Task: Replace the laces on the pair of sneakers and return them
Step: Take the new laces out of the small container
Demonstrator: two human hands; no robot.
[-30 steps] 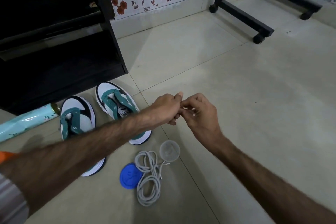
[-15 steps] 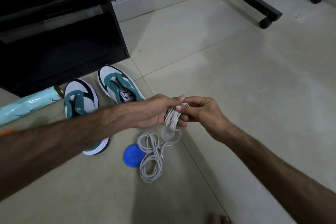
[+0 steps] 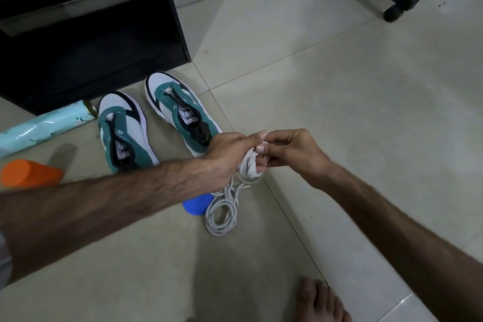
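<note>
Two white-and-teal sneakers stand side by side on the floor without laces, the left sneaker (image 3: 122, 131) and the right sneaker (image 3: 180, 112). Just right of them my left hand (image 3: 227, 157) and my right hand (image 3: 285, 151) meet over a small white lace bundle (image 3: 249, 165). Both hands hold it, the right with fingertips pinched on its top. A loose coil of grey-white lace (image 3: 222, 213) lies on the floor below my hands.
A blue round lid (image 3: 197, 204) lies beside the coil, and a clear round container (image 3: 249, 179) peeks out under my hands. An orange cup (image 3: 28, 174) and a pale wrapped roll (image 3: 44, 127) lie left. A black shelf unit (image 3: 91, 34) stands behind. My bare foot (image 3: 321, 300) is at the bottom.
The view has tilted downward, so the foot and orange cup came into sight. The white lace bundle has appeared between my hands, which stay together.
</note>
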